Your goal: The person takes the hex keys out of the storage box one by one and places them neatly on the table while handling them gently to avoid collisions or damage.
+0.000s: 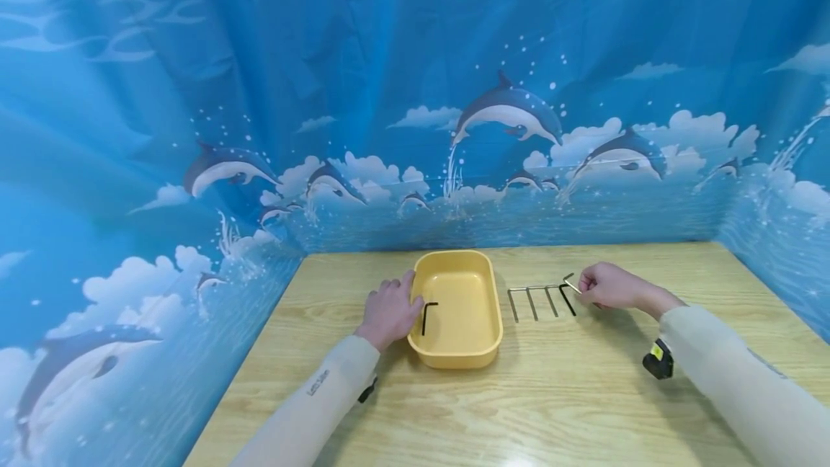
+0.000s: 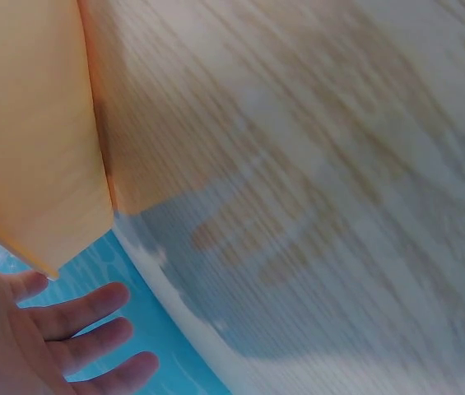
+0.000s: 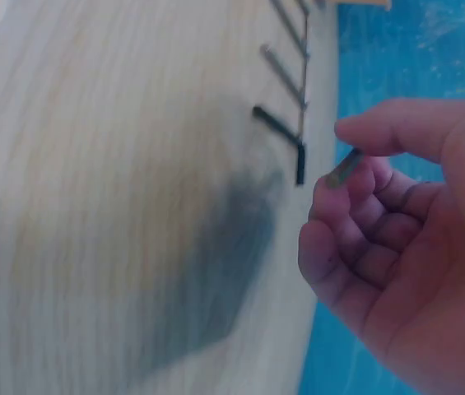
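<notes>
My left hand rests against the left rim of a yellow plastic tray. In the left wrist view its fingers are spread and fairly straight beside the tray's outer wall; the thumb is hidden there. One black hex key lies inside the tray at its left. My right hand pinches a silver hex key between thumb and fingertips, above the table. Just left of that hand, a black hex key and three silver hex keys lie in a row.
A pale wood-grain table carries everything. Behind it and at both sides hangs a blue curtain printed with dolphins. A black device with a yellow label sits at the right wrist.
</notes>
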`<state>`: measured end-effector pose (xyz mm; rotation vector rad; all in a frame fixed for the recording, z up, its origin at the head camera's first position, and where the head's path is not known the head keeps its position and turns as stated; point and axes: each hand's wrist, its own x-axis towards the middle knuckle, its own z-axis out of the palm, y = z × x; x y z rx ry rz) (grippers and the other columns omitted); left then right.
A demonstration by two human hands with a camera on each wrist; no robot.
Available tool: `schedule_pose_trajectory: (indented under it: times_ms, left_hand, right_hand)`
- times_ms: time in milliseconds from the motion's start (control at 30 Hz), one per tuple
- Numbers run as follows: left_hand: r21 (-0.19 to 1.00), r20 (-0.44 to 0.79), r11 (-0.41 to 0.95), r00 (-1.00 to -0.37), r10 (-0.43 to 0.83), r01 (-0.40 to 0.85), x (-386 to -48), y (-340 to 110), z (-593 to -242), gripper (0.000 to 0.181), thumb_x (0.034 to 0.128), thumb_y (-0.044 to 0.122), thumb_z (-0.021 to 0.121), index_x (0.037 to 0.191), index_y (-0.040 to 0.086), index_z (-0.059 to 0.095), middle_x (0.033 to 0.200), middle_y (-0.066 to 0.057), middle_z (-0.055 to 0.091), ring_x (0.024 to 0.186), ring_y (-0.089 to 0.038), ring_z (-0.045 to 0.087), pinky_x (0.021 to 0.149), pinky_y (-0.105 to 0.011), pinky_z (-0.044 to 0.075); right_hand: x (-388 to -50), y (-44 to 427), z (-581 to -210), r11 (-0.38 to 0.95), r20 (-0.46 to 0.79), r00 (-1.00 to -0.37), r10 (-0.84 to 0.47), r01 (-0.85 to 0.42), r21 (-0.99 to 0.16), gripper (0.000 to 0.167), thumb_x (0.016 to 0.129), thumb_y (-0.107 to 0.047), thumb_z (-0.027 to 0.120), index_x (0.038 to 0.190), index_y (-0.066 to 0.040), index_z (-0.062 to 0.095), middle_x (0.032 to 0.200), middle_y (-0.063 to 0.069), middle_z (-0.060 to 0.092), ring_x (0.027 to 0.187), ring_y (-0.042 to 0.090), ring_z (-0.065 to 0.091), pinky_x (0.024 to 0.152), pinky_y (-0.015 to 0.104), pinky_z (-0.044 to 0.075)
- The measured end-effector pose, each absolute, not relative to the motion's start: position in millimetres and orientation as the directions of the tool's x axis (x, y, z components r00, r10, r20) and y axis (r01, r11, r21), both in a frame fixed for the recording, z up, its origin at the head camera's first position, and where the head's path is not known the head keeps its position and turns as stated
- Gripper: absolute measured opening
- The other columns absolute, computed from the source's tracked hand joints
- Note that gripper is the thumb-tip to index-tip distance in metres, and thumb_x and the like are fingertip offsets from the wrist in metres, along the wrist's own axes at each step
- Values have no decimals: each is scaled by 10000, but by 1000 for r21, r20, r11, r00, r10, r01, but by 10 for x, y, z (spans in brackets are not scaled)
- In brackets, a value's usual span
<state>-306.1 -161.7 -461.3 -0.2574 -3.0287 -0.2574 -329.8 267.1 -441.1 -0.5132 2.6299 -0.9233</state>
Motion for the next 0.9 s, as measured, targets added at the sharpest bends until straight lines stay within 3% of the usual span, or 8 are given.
schedule_pose_trajectory:
  times_ms: [333,600,767,900]
  left_hand:
    - [161,97,973,-984,149,163,-3066,-1614,-4617,590,1043,453,380,1569,193,327,1428,-159,563,1311,-363,516,1025,-590,434]
    - [172,96,972,-984,148,163,-3049,-1619,-4615,591,1040,451,391,1568,193,330,1408,-167,576,1306,-365,521,1027,-597,433]
    - [166,110,971,-982,154,171,-3058,-1617,-4623,591,1038,452,403,1559,181,345,1387,-172,588,1287,-367,537,1015,-593,443]
    - [170,119,970,-981,155,174,-3055,-1619,-4617,585,1038,449,403,1553,175,355,1384,-176,590,1282,-367,540,1008,-595,446]
  right_hand:
    - [-3294,2825,-4534,801,-143,-915,-377,-245,-547,31,829,-52,618,802,-52,603,621,10,544,553,143,485,587,322,419]
    - [-3296,2818,-4625,817,-245,-922,-300,-116,-565,230,847,-34,563,649,-138,508,522,-40,406,470,114,342,520,292,367]
    - [-3288,2798,-4634,833,-239,-932,-272,-104,-543,70,869,-40,591,813,-51,633,608,22,545,527,146,474,551,321,434]
    - [-3284,2772,-4613,838,-224,-936,-271,-115,-533,52,889,-45,608,878,-20,652,665,62,586,559,165,509,583,333,453]
